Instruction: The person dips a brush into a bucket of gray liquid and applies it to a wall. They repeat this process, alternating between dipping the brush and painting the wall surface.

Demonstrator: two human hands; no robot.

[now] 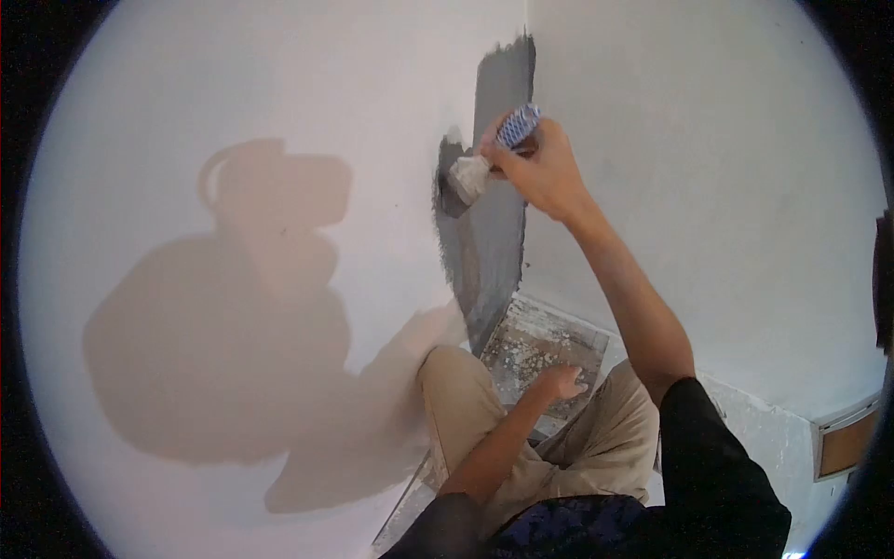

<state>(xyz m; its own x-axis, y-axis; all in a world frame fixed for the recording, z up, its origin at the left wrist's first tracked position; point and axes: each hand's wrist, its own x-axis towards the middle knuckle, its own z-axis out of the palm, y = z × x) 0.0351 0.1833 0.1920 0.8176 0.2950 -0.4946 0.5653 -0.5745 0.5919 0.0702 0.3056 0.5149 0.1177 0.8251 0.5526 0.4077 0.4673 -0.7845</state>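
My right hand (545,168) is raised at the wall corner, its fingers wrapped round the blue-and-white patterned handle of a paintbrush (470,179). The pale, wide brush head touches the left wall at the edge of a grey coated patch (503,93). This patch runs as an upright strip down the corner, darker where the brush is. Low between my knees, my left hand (561,381) is closed with curled fingers; whatever it may hold is hidden. Beneath it lies a worn surface (517,326) spattered with white.
White walls meet at the corner, left (391,74) and right (708,140). My shadow falls on the left wall. My bent knees (456,373) in beige trousers are close to that wall. A brown framed panel (847,443) stands at the lower right.
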